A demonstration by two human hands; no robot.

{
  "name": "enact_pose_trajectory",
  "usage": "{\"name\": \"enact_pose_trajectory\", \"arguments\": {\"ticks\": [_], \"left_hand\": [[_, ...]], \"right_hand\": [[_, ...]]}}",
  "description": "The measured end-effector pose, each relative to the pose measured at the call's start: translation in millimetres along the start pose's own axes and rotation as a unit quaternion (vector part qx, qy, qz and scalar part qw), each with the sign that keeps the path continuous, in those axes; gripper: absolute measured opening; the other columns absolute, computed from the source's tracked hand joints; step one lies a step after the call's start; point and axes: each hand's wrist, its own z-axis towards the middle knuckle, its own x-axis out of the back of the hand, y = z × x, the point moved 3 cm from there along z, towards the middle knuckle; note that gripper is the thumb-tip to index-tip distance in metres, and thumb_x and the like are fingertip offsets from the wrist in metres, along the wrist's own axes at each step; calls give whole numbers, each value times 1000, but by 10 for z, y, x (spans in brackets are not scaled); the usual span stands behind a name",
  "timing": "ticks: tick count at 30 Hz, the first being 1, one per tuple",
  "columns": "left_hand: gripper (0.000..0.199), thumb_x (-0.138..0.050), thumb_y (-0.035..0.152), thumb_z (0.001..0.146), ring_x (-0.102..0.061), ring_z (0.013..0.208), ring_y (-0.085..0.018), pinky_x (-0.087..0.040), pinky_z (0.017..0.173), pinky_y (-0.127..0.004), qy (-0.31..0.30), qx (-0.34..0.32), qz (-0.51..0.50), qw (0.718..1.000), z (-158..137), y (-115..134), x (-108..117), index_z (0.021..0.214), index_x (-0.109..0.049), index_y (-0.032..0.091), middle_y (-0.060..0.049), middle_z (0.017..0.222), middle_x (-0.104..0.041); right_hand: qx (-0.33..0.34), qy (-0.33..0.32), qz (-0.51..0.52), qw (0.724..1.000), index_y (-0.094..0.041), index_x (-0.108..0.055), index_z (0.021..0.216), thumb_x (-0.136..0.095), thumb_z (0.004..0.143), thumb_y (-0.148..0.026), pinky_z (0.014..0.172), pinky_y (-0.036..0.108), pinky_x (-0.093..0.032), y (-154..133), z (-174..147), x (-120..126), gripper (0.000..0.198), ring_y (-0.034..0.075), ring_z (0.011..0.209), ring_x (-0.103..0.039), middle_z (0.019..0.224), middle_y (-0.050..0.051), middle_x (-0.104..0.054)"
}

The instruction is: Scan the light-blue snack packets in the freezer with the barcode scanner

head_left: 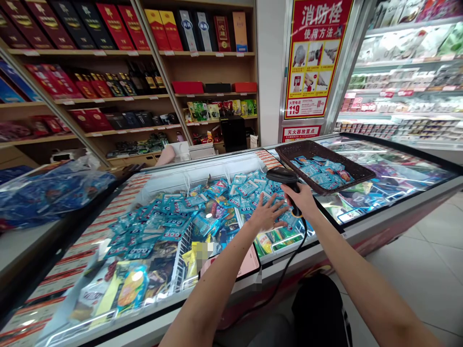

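Observation:
My right hand (303,198) is wrapped round the grip of a black barcode scanner (284,176), whose head points left and whose cable hangs down from the handle. Just left of it, my left hand (266,212) is spread flat with its fingers apart, over small blue packets (249,188). Many more of these packets lie strewn across the glass top of the freezer (217,164). A brown woven basket (363,176) holding more blue packets stands on the freezer, to the right of the scanner. Below my left forearm lies a phone or tablet (249,265) with a lit screen, partly hidden.
Bagged blue goods (54,193) lie on the counter at left. Shelves (213,54) of boxes and bottles line the back. A red fire-hydrant poster (318,58) hangs by a refrigerated display (405,91). The scanner's cable (285,270) loops down over the freezer's front edge.

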Motion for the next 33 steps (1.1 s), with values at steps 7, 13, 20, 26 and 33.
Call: {"name": "enact_pose_trajectory", "arguments": {"ticks": [7, 13, 20, 26, 33], "left_hand": [[62, -31, 64, 89, -11, 146, -28, 6, 114, -62, 18, 57, 15, 998, -321, -405, 122, 143, -34, 35, 0, 151, -37], [54, -38, 55, 90, -32, 138, -25, -10, 117, -55, 36, 93, 36, 994, -539, -724, 187, 139, -43, 32, -7, 138, -50], [53, -47, 47, 89, -36, 136, -25, -21, 115, -53, 79, 164, 4, 983, -708, -924, 168, 139, -39, 33, -8, 141, -44], [55, -50, 47, 88, -40, 132, -27, -35, 108, -47, 104, 237, -50, 964, -878, -1110, 146, 136, -43, 22, -14, 138, -46], [50, -51, 45, 88, -47, 125, -29, -43, 101, -47, 113, 269, -79, 953, -964, -1186, 147, 131, -48, 20, -15, 135, -48]], "right_hand": [[-13, -17, -18, 1000, -20, -59, 68, -67, 67, -62, 39, 26, -42, 102, 100, -302, 43, 12, 40, -49, 55, 0, -59], [-1, -45, -37, 998, -23, -57, 64, -64, 70, -61, 39, 27, -41, 167, 192, -620, 39, 13, 39, -49, 51, 0, -57], [42, -44, -238, 969, -22, -61, 70, -57, 75, -62, 48, 30, -45, 290, 313, -815, 41, 20, 51, -59, 59, 4, -63], [96, -10, -397, 913, -21, -68, 84, -53, 80, -59, 63, 32, -46, 282, 378, -946, 40, 27, 78, -66, 76, 10, -70], [90, 2, -437, 895, -23, -67, 95, -48, 83, -61, 66, 30, -44, 303, 428, -1159, 44, 27, 82, -67, 82, 8, -71]]}}
